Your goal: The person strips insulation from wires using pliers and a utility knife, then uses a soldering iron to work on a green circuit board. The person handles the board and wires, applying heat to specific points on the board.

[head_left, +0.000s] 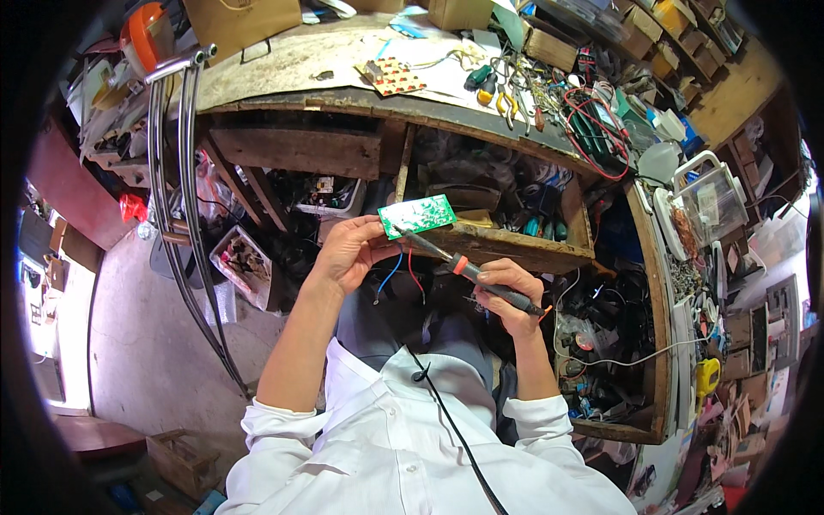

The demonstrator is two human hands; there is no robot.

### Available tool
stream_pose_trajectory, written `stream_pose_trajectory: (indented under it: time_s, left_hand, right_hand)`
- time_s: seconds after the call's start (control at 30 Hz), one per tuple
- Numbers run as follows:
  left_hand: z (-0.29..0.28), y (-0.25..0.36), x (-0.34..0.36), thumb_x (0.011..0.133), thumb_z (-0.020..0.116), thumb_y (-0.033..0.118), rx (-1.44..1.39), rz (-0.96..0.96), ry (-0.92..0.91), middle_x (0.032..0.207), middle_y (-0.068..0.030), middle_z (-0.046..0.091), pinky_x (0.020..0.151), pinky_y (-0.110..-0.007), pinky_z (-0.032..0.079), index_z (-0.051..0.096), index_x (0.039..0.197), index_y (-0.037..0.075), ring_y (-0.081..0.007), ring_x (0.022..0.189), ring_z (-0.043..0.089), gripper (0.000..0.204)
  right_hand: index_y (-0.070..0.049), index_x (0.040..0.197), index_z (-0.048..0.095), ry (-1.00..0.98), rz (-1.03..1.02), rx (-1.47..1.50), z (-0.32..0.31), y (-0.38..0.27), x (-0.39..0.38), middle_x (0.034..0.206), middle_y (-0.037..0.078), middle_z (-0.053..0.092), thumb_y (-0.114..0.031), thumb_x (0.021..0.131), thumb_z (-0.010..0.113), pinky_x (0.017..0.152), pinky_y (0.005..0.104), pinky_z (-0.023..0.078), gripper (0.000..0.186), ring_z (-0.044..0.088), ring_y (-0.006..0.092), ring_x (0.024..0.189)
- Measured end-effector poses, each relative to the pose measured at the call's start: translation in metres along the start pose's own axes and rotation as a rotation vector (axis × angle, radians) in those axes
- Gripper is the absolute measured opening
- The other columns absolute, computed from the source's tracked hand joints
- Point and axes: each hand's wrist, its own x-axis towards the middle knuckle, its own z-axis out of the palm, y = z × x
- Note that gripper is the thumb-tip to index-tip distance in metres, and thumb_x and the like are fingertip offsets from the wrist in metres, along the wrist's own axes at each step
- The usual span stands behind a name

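Note:
In front of me my left hand [354, 251] pinches the left end of a small green circuit board [421, 215], its soldered face toward me. A blue wire [391, 273] and a red wire [415, 273] hang down from the board's lower edge. My right hand [511, 294] is wrapped around the dark handle of a soldering iron [481, 276] with a red-orange collar. The iron's metal shaft slants up and left, its tip at the board's lower left part; whether it touches cannot be made out.
Beyond my hands an open wooden drawer [524, 246] full of parts juts from the workbench [292, 64]. Pliers [507, 105], cutters and test leads lie on the bench top. Another crammed drawer [657, 360] stands at my right. Curved metal tubes [184, 154] rise at the left.

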Motion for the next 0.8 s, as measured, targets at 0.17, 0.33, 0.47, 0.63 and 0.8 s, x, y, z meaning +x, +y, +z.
stream_pose_trajectory:
  time_s: [0.17,0.33,0.47,0.63,0.8]
  left_hand:
    - [-0.003,0.000,0.001,0.093,0.059,0.004,0.010,0.005,0.010,0.103,-0.0170,0.069,0.084,-0.039,0.062,0.063,0.110,-0.008,-0.0269,0.093,0.071,0.021]
    - [-0.007,0.000,0.003,0.093,0.060,0.005,0.007,-0.004,-0.007,0.103,-0.0161,0.069,0.082,-0.037,0.063,0.063,0.111,-0.007,-0.0254,0.092,0.071,0.022]
    - [-0.007,0.000,0.003,0.094,0.060,0.006,0.010,-0.007,-0.005,0.104,-0.0157,0.069,0.081,-0.037,0.063,0.063,0.113,-0.007,-0.0250,0.093,0.071,0.023]
    - [-0.005,0.000,0.002,0.095,0.061,0.006,-0.002,-0.021,0.007,0.105,-0.0164,0.069,0.081,-0.036,0.063,0.063,0.113,-0.007,-0.0254,0.094,0.071,0.023]
    - [-0.006,0.001,0.004,0.094,0.061,0.006,0.017,-0.034,0.008,0.106,-0.0178,0.069,0.080,-0.036,0.063,0.063,0.114,-0.008,-0.0262,0.093,0.072,0.024]
  right_hand:
    - [0.000,0.098,0.073,-0.009,-0.001,-0.014,0.001,-0.009,0.003,0.098,0.012,0.067,0.007,0.070,0.073,0.074,0.0281,0.052,0.029,0.066,0.0180,0.081]
    - [-0.002,0.097,0.074,-0.058,-0.041,-0.158,0.001,-0.018,0.009,0.096,0.011,0.068,0.006,0.070,0.075,0.073,0.0281,0.051,0.028,0.066,0.0182,0.081]
    - [-0.003,0.096,0.074,-0.086,-0.052,-0.234,0.000,-0.024,0.012,0.095,0.009,0.069,0.004,0.069,0.076,0.072,0.0282,0.051,0.027,0.067,0.0188,0.081]
    - [-0.003,0.096,0.074,-0.075,-0.047,-0.207,0.001,-0.020,0.011,0.095,0.010,0.069,0.003,0.070,0.076,0.071,0.0282,0.051,0.026,0.067,0.0187,0.080]
    - [0.003,0.097,0.072,-0.093,-0.062,-0.150,-0.004,-0.014,0.012,0.098,0.015,0.067,0.005,0.070,0.072,0.071,0.0285,0.053,0.027,0.067,0.0201,0.079]
